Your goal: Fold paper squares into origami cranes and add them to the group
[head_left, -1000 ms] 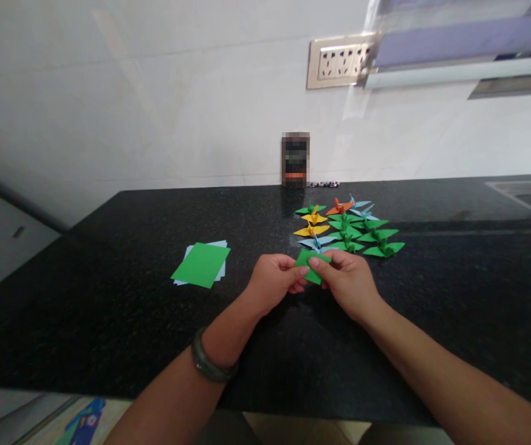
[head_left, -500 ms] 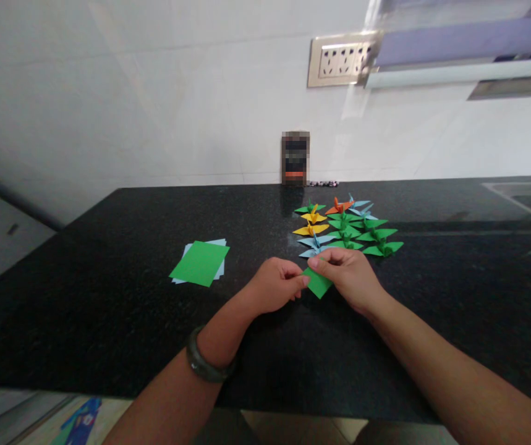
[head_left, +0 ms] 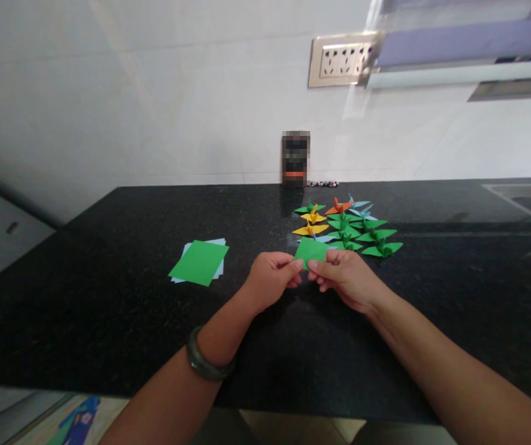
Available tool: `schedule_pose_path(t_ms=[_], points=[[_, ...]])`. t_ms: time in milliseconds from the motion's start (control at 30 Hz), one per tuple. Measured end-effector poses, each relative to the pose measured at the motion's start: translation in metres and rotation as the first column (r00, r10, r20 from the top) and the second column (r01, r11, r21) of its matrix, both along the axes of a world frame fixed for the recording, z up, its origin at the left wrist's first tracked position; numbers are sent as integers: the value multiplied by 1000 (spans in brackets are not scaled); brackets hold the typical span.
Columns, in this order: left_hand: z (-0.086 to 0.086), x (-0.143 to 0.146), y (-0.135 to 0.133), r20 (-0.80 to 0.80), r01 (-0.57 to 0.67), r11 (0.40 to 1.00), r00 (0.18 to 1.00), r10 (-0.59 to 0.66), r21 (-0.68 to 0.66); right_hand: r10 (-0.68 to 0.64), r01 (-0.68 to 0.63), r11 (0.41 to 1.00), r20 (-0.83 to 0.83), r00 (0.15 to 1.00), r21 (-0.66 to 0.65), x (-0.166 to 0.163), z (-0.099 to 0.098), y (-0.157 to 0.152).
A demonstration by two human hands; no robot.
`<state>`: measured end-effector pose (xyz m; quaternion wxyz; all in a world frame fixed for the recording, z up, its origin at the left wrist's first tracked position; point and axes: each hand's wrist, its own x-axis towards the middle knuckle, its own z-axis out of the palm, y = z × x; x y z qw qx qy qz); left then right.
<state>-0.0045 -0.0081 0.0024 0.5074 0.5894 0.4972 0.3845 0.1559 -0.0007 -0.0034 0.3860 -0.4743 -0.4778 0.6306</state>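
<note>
Nearest the camera, a dark green bangle (head_left: 207, 364) sat on the left wrist, above the near edge of the black speckled stone counter (head_left: 84, 309). Just beyond it, the left hand (head_left: 272, 281) and the right hand (head_left: 345, 278) met near the middle of the counter. Each pinched a lower corner of a small folded piece of green paper (head_left: 311, 250) between thumb and forefinger. The paper was lifted off the stone and tilted up toward the face. It seemed to be held that way so its edges could be seen, with a hand on each side to keep it flat.

To the left, well apart from the hands, lay a small stack of square sheets (head_left: 199, 262), green on top and pale blue beneath, flat and within easy reach. Just behind the held paper and to the right, a cluster of folded paper cranes (head_left: 355, 233) in green, yellow, blue and orange stood in close rows, probably set back so they would not be crushed.

Farthest off, a small dark blurred object (head_left: 295, 159) stood against the white wall (head_left: 154, 93), with a beige socket plate (head_left: 339, 60) higher up to its right.
</note>
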Motion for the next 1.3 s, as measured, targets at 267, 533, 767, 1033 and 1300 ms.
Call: schedule_pose_path(t_ms=[267,533,767,1033,1300], points=[[1,-5,4,42,53,995,998,-49,-88,-76,62,968,50,996,244,6,4,5],[-8,-5,8,257,-129,983,953,159,-132,112,-147,942,132,985,301,-1,2,-4],[-5,-1,5,268,-150,971,943,197,-186,31,-58,958,100,995,281,2,-1,3],[-8,3,-1,154,192,947,976,-156,-257,-142,128,906,4,990,404,5,-5,6],[-6,0,4,402,-66,960,899,176,-273,-138,118,904,19,990,410,-2,-6,2]])
